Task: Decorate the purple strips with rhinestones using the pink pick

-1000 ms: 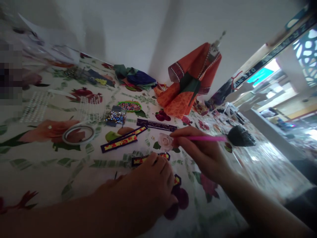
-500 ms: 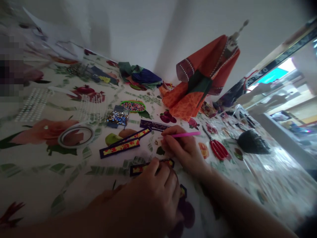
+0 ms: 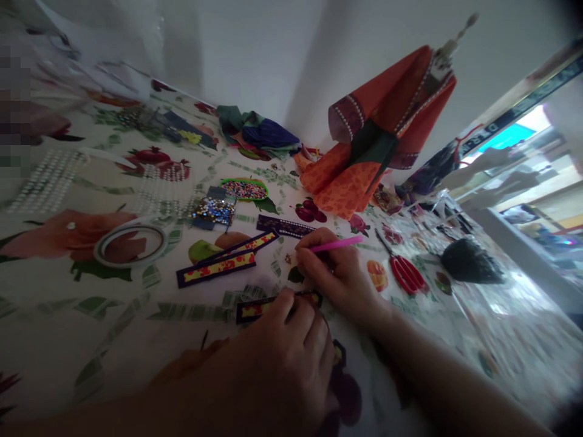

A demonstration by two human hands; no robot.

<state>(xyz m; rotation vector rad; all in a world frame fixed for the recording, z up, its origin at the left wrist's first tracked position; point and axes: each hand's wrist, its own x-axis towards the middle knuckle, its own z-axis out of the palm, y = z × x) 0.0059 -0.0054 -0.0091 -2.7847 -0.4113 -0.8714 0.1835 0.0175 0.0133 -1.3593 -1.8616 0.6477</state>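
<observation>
My left hand (image 3: 291, 340) is closed over a dark purple strip (image 3: 254, 311) with a yellow and red patterned centre; the fingers cover its middle. A further patterned end (image 3: 339, 353) shows below that hand. My right hand (image 3: 341, 276), just beyond, pinches a slim pink stick-like tool (image 3: 339, 243); its tip is hard to make out. Two similar patterned strips (image 3: 218, 269) lie crossed to the left. Behind my right fingers lies a dark strip with white beads (image 3: 285, 227).
Near the strips lie a green tray of coloured beads (image 3: 245, 189), a heap of sequins (image 3: 213, 209), a tape roll (image 3: 130, 245) and pearl strings (image 3: 50, 180). Red-handled scissors (image 3: 407, 274) and a black bundle (image 3: 469, 261) are at right. An orange dressed figure (image 3: 364, 145) stands behind.
The view has shifted slightly, so things at left appear farther left and those at right farther right. The pink tool tilts a little more; both hands keep their holds.
</observation>
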